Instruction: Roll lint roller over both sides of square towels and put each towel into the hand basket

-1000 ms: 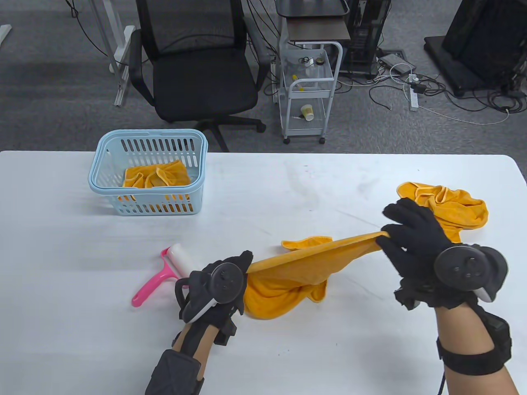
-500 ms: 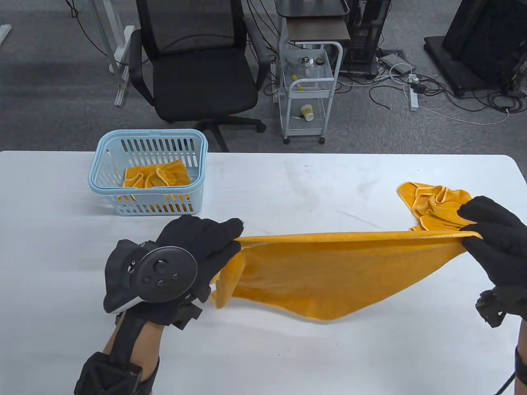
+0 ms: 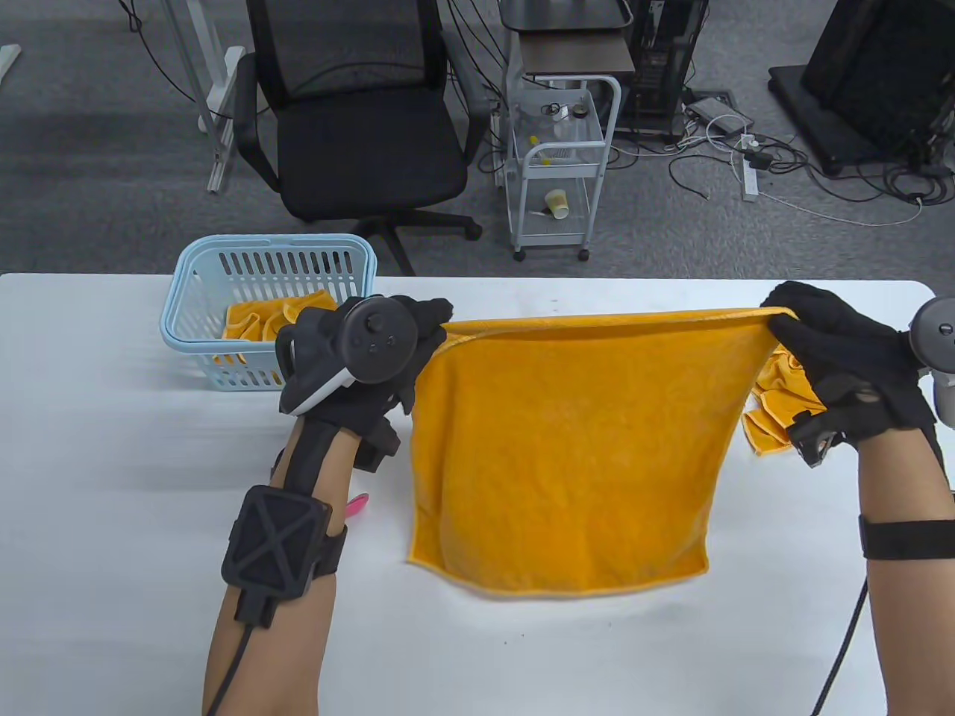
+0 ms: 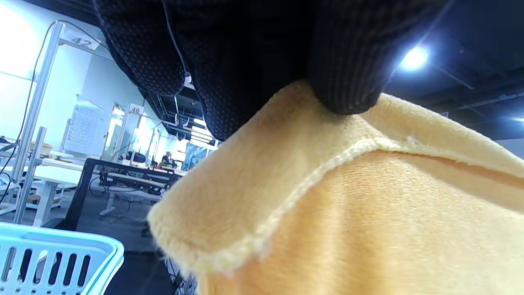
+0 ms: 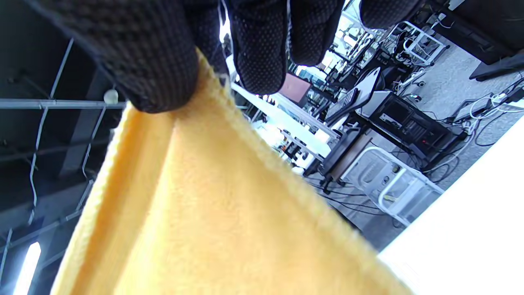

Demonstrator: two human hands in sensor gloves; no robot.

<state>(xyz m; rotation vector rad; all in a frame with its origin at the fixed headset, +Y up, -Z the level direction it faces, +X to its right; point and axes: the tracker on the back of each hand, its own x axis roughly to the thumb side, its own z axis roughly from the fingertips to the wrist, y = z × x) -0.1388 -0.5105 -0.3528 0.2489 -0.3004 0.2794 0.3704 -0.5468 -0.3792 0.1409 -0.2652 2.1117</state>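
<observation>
An orange square towel [image 3: 567, 455] hangs spread flat above the white table [image 3: 112, 462], stretched between my hands. My left hand [image 3: 425, 328] pinches its upper left corner, and the left wrist view shows fingertips [image 4: 344, 82] clamped on the towel's hem [image 4: 311, 176]. My right hand [image 3: 802, 317] pinches the upper right corner; fingers [image 5: 159, 61] grip the towel [image 5: 213, 221] in the right wrist view. A light blue hand basket [image 3: 194, 328] at the back left holds another orange towel [image 3: 257, 317]. Only the pink tip of the lint roller handle [image 3: 357, 506] shows beside my left forearm.
A crumpled orange towel [image 3: 772, 414] lies on the table behind my right hand. A black office chair [image 3: 358, 134] and a white trolley [image 3: 559, 164] stand on the floor beyond the table's far edge. The basket rim [image 4: 61, 250] shows low in the left wrist view.
Both hands rose and moved away from me, lifting the towel from a slack sagging fold into a flat hanging sheet. My left arm now covers most of the lint roller.
</observation>
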